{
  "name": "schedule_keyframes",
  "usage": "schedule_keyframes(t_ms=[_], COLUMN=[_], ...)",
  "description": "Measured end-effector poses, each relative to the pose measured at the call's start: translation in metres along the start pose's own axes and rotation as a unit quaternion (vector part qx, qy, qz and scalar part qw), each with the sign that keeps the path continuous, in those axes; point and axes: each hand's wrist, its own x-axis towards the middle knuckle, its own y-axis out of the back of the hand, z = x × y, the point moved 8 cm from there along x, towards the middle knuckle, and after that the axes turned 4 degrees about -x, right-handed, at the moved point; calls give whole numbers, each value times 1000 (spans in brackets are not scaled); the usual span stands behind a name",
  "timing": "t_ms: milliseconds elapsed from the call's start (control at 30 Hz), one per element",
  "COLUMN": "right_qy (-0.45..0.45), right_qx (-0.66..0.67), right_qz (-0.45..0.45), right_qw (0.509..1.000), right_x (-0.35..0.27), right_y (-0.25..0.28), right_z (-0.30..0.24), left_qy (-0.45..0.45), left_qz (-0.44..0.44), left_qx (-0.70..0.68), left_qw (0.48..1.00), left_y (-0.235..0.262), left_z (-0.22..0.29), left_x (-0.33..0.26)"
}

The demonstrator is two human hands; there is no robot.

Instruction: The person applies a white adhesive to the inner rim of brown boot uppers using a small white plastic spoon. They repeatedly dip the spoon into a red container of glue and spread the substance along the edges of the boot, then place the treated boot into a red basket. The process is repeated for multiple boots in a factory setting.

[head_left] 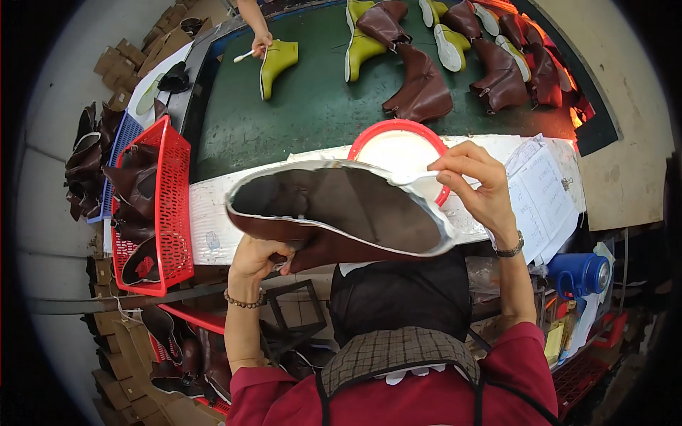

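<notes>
- In the head view, nearest the camera, you have your red shirt (pixel 529 376) and checked bib (pixel 398 355) along the lower edge.
- Your left hand (pixel 254 255) grips the brown upper (pixel 341 206) from below, fingers curled closed against it; some are hidden, so you cannot tell how each one sits.
- The upper is in front of you, tilted with its wide opening facing you, and a white band runs round its edge.
- Your right hand (pixel 479 181) pinches the white brush (pixel 419 176) between thumb and forefinger, its tip at the upper's far edge.
- Just behind that edge you have a red-rimmed tub (pixel 387 125) of white liquid, partly covered by the upper and your fingers.
- Right of the tub lie your papers (pixel 543 195); lower down is a blue jug (pixel 579 273).
- On your left, a red basket (pixel 170 213) holds more brown leather pieces (pixel 138 170).
- Across the green table (pixel 234 124), a co-worker's hand (pixel 262 41) holds a white-tipped stick (pixel 244 56) and touches a yellow boot (pixel 278 65).
</notes>
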Motion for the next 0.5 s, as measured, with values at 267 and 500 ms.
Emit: schedule_keyframes(t_ms=[267,500], right_qy=[135,230], right_qx=[-56,-35], right_qz=[-65,-90], right_qw=[987,968], right_x=[43,66], right_y=[-8,-34], right_z=[-38,-68], left_qy=[103,190], left_qz=[-144,-196], left_qx=[97,123], left_qw=[979,954], left_y=[-62,-94], left_z=[-12,-36], left_x=[-1,-6])
